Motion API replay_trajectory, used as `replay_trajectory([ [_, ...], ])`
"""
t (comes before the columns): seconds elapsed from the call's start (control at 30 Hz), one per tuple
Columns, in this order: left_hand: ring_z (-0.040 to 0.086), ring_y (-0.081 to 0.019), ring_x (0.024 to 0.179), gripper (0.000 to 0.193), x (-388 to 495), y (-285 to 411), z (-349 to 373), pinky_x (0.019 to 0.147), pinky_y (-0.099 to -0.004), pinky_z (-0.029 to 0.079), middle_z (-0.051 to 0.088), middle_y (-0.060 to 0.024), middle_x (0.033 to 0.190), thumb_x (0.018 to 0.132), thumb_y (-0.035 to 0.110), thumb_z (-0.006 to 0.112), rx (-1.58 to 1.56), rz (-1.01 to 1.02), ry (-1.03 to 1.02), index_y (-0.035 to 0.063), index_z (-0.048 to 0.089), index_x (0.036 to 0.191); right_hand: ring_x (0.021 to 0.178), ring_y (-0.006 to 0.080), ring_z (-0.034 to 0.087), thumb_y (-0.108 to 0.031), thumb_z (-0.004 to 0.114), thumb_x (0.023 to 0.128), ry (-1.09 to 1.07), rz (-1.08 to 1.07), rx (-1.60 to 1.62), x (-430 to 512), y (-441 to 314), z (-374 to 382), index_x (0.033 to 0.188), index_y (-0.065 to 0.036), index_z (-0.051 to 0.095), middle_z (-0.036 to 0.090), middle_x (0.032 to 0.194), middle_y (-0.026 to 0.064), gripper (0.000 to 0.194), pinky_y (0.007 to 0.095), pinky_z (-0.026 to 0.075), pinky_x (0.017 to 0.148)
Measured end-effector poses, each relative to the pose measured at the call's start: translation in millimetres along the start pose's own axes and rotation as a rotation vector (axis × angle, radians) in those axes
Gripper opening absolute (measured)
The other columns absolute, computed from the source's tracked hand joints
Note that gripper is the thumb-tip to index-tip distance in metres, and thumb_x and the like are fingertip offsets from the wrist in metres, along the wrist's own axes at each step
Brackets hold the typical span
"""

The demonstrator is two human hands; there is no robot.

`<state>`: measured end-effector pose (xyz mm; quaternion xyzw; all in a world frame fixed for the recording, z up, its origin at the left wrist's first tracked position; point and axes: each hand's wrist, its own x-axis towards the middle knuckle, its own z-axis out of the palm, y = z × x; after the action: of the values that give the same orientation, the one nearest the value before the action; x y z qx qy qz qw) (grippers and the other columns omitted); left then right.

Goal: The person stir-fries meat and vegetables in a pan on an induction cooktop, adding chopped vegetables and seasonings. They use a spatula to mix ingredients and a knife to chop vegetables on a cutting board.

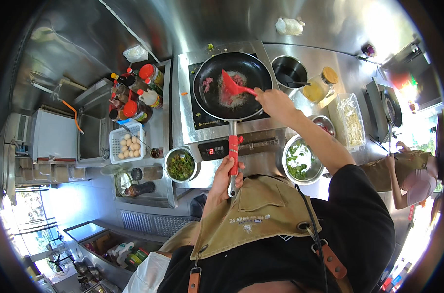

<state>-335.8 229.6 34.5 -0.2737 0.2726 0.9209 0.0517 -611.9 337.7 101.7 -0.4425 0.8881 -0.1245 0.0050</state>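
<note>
A black frying pan (211, 99) rests on the induction cooktop (203, 121). My left hand (224, 175) grips its red-wrapped handle (233, 150) from below. With my right hand (275, 102) I hold a red spatula (231, 86), its blade down on the pan's bottom. Pieces of reddish meat (207, 84) lie in oil, some beside the blade and some partly behind it. The cooktop's panel (213, 149) has a lit red display. Just right of the pan stands a metal pot (278, 75) with dark liquid and a ladle.
Bowls of chopped greens (181, 164) and of herbs (299, 168) flank the cooktop. At left are sauce bottles (148, 97) and a basket of eggs (129, 144). A glass oil jug (317, 88) and a tub of bean sprouts (352, 121) stand right. A co-worker (409, 172) handles another pan (392, 106).
</note>
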Motion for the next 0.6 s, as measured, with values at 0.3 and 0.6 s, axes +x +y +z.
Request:
replay_trajectory([
  [0.3,0.049,-0.0136,0.051,0.019,-2.5,0.6,-0.2,0.041,-0.0276,0.041,0.060,-0.0077,0.096,0.107,0.030,0.046,-0.016,0.002,0.006,0.0168,0.043,0.121,0.075,0.0377,0.069,-0.023,0.053,0.100,-0.136,-0.094,-0.038,0.0,2.9,13.0,0.129,-0.002,0.055,0.067,0.080,0.0186,0.036,0.0491,0.056,0.065],
  [0.6,0.050,-0.0138,0.051,0.019,-3.0,-0.9,-2.5,0.041,-0.0280,0.041,0.061,-0.0075,0.096,0.108,0.030,0.046,-0.031,-0.003,0.006,0.0159,0.044,0.119,0.070,0.0403,0.067,-0.024,0.056,0.098,-0.073,-0.059,0.002,-1.2,6.5,7.8,0.124,-0.004,0.059,0.066,0.072,0.0202,0.033,0.0511,0.054,0.062],
])
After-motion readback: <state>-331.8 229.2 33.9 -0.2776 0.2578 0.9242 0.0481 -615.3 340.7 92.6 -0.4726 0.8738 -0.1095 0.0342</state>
